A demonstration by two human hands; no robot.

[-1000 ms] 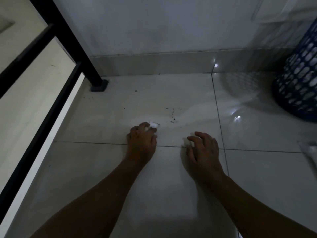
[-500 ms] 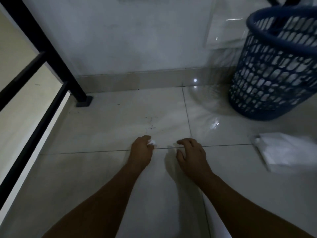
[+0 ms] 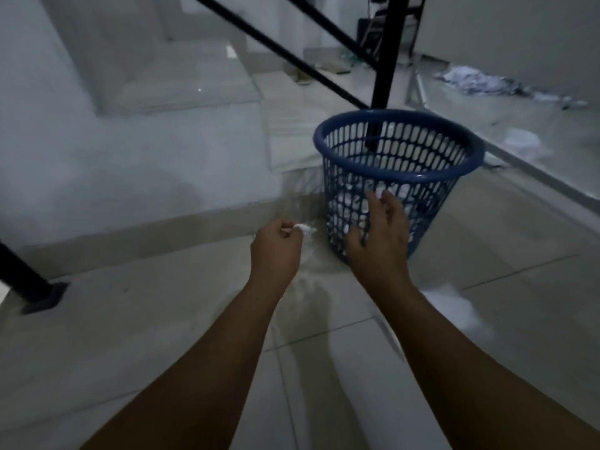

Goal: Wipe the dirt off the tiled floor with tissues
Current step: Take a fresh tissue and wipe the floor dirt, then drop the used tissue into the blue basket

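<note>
The left hand [image 3: 276, 251] is raised above the tiled floor [image 3: 181, 323], with thumb and forefinger pinching a small crumpled tissue wad [image 3: 302, 228] that protrudes from the fist at its 1 o'clock. The right hand [image 3: 380, 237] hangs in front of the wall of the blue mesh basket [image 3: 404, 178], fingers loosely curled and slightly apart. A white patch shows at its fingertips; whether this is a second wad in the hand or paper seen through the mesh cannot be told.

The basket stands on the floor at 1 o'clock from the left hand, close beside it. White crumpled paper is visible inside. A loose pile of clean tissues [image 3: 457, 308] lies on the floor at 4 o'clock from the right hand, partly hidden by the forearm.

Handling notes:
- The wad is very light, soft and compressible. A two-finger pinch is probably sufficient.
- Used tissue probably sheds grit if shaken; keep it closed on itself.
- Being so light, it may drift on release. Judged best practice: bring it above the basket rim before letting go.
- For a fresh sheet, take hold at an edge or corner of the pile and peel off one layer.
</note>
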